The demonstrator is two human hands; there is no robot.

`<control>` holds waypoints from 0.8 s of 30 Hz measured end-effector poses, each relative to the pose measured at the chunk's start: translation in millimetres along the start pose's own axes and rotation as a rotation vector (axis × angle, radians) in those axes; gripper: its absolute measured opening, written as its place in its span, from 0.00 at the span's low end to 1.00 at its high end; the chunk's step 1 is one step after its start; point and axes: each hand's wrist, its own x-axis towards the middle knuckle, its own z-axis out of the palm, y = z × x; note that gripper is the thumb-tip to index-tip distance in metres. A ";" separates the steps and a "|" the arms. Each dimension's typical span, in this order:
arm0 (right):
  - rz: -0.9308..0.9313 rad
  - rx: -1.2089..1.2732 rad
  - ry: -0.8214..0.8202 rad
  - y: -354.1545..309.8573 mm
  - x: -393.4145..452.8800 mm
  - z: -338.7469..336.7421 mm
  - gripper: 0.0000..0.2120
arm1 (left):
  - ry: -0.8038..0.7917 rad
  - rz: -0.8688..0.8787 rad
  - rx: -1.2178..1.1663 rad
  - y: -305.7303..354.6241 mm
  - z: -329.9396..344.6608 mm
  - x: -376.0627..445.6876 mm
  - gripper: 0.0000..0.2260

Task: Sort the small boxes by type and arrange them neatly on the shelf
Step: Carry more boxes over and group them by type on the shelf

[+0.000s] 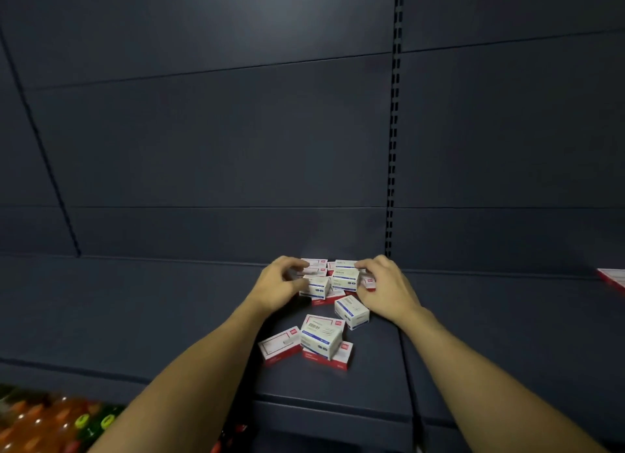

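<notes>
Head view: a person reaches both bare forearms over a dark blue shelf (169, 304) toward a jumble of small boxes (333, 283) heaped against the shelf's back wall (216, 148), just left of the slotted upright (392, 148). The left hand (279, 283) curls its fingers against the pile's left edge, thumb touching a blue-striped box (316, 287); the right hand (384, 285) curls round the pile's right edge, fingertips on a blue-striped box near the top. Whether either hand truly pinches a box or merely presses the heap together cannot be told.

Nearer the shelf's front edge than the pile, a lone blue-striped box (351, 312) sits tilted, and nearer still a small stack (321, 339) lies with a blue-striped box atop red-edged ones, a flat red-edged box (279, 346) touching its left side.

The step in hand looks like gathering before sorting. It would go best by lifting the taller blue-striped boxes off first, so the flat red-edged ones beneath are not dragged askew, then squaring each type into its own row against the back wall.

The print on the boxes is too small to read. Boxes under the hands are partly hidden. A red-edged item (614, 278) is cut off at the right frame edge, and blurred bottles (44, 422) show below the shelf at lower left.
</notes>
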 end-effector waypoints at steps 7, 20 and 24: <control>-0.040 -0.084 0.026 -4.1 -3.7 3.1 0.15 | 0.029 -0.003 -0.174 -7.3 -3.9 -8.2 0.16; -0.029 -0.032 -0.017 -0.1 0.0 6.6 0.20 | -0.001 0.041 -0.024 -15.5 2.0 -2.9 0.16; -0.120 -0.033 0.004 5.2 0.0 8.2 0.26 | 0.027 0.112 0.009 -14.9 4.0 -3.0 0.16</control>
